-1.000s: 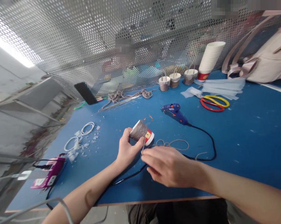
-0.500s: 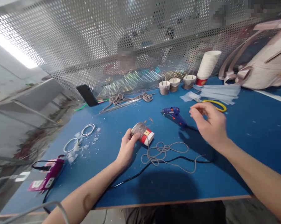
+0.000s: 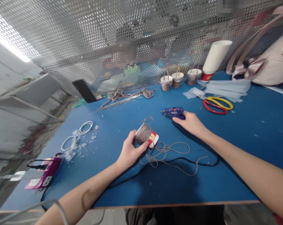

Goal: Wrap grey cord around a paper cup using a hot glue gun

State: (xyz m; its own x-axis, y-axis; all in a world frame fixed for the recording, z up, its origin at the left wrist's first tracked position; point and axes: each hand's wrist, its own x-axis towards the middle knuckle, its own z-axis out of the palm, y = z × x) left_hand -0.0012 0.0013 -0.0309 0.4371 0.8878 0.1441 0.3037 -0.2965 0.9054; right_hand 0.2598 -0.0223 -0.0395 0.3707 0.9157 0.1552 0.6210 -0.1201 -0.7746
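Note:
My left hand [image 3: 130,150] grips a paper cup [image 3: 145,133] lying tilted on its side, with grey cord wound around most of it. Its red and white base points to the right. Loose grey cord [image 3: 165,149] runs from the cup and lies in loops on the table. To the right, my right hand [image 3: 190,122] is closed around the handle of a blue hot glue gun [image 3: 175,110], whose nozzle points left. Small orange scraps [image 3: 151,117] lie between the cup and the glue gun.
Small cord-wrapped cups [image 3: 166,83], stacked paper cups [image 3: 216,59], white strips [image 3: 228,89] and scissors [image 3: 216,106] stand or lie at the back right. A phone [image 3: 84,90] leans on the mesh screen [image 3: 94,62]. A purple power strip [image 3: 46,173] and white rings [image 3: 85,127] are left.
My right hand has come down and left from the air onto the glue gun handle and closed on it. The cup has turned slightly in my left hand, whose thumb is nearer its base.

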